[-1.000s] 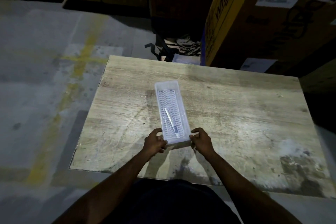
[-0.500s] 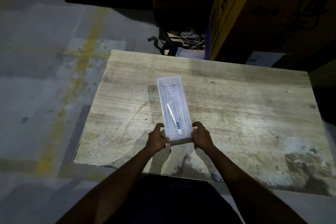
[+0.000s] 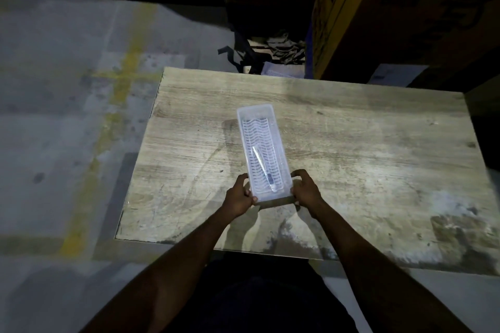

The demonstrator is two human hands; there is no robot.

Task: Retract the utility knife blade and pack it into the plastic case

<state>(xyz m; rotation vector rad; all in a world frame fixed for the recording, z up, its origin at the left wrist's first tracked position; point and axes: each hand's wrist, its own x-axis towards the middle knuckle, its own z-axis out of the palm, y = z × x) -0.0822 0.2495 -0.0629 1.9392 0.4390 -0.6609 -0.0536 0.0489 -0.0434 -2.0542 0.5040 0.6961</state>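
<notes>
A long translucent plastic case (image 3: 278,149) with a wavy ribbed floor lies lengthwise on the wooden table (image 3: 365,165). Inside it rests the slim pale utility knife (image 3: 263,169), its dark end toward me; no blade shows beyond the body. My left hand (image 3: 239,196) grips the case's near left corner. My right hand (image 3: 305,190) grips the near right corner. Both hands close around the case's near end.
A large yellow-and-brown cardboard box (image 3: 378,13) stands beyond the table's far right edge. Dark straps and scraps (image 3: 270,48) lie on the floor behind the table. Grey concrete floor with a yellow line (image 3: 119,105) is to the left.
The hands stay clamped on the case's near corners. The case sits slightly farther from the table's front edge than a second ago, though the camera has also shifted.
</notes>
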